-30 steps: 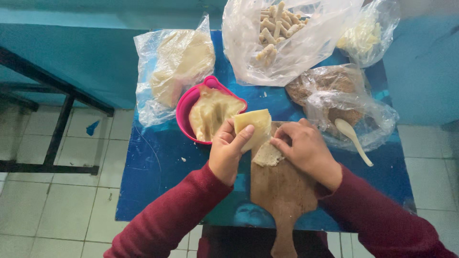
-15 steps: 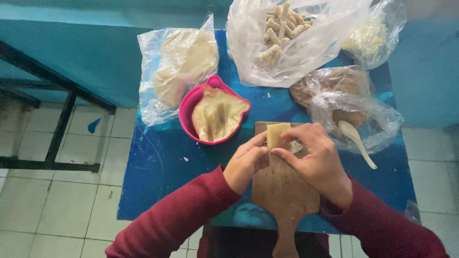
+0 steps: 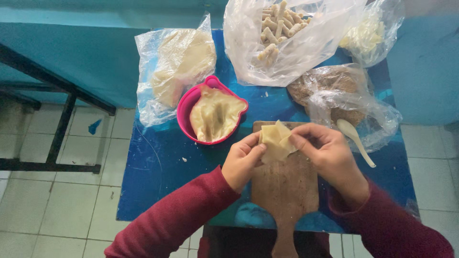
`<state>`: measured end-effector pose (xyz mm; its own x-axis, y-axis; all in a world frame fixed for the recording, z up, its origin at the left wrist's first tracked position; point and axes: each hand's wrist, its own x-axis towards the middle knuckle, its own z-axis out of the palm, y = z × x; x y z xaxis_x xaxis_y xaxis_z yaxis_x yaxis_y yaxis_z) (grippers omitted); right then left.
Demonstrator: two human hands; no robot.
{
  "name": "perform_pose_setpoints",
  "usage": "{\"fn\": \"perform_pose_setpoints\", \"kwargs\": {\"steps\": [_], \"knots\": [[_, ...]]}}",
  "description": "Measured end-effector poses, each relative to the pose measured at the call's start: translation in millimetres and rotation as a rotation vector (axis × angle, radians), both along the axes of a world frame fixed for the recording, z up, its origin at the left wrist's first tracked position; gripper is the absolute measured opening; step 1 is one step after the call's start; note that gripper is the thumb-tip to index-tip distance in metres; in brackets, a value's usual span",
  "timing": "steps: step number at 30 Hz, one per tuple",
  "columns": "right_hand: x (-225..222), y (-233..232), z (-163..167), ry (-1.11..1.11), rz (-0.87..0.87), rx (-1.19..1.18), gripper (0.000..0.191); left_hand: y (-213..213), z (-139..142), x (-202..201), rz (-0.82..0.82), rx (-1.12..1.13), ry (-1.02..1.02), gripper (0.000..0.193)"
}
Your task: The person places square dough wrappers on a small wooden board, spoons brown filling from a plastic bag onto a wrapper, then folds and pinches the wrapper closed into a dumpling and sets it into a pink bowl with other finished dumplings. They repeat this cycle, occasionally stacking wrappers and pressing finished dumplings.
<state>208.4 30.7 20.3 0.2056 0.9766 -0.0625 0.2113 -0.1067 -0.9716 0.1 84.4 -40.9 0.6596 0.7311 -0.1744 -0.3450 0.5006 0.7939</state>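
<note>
Seen from above: a small table (image 3: 158, 181) with a glossy dark blue top, scuffed and dotted with pale crumbs, set against a teal wall at the far edge. Below and to the left, a floor of pale square tiles with dark grout, plus the black metal frame (image 3: 57, 138) of another piece of furniture. On the near middle of the table, a worn wooden board (image 3: 287, 191) with its handle pointing toward the near edge. Just above the far end of that board, a pale yellow dough wrapper (image 3: 275, 141), folded and lifted, pinched from both sides. Left hand (image 3: 243, 161) closed on the wrapper's left edge, fingers curled, thumb pressed against the sheet. Right hand (image 3: 324, 152) closed on its right edge, fingertips clamped on the fold. Both arms in dark red sleeves. To the left of the board, a pink bowl (image 3: 185, 111) lined with more pale wrappers. Further left and far, a clear plastic bag (image 3: 178, 71) of flat pale dough sheets. At the far middle, a large open bag (image 3: 287, 43) of finished rolled pieces; far right, a smaller bag (image 3: 370, 33) of whitish shreds. Right of the board, a bag (image 3: 334, 91) of brown filling, with a white spoon (image 3: 355, 141) lying just beside it.
</note>
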Motion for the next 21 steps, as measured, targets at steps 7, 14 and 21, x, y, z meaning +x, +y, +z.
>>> {"fn": "perform_pose_setpoints", "kwargs": {"steps": [7, 14, 21], "knots": [[-3.1, -9.6, 12.2, -0.397, 0.132, 0.277, 0.022, 4.2, -1.0, 7.3, 0.043, -0.186, -0.145, 0.036], [8.0, 7.6, -5.6, -0.016, 0.193, -0.118, 0.045, 1.6, 3.2, 2.8, 0.019, -0.15, -0.085, 0.032], [4.4, 6.5, -23.1, -0.221, 0.097, -0.09, 0.03, 2.4, 12.5, -0.5, 0.236, 0.09, 0.103, 0.033]]}}
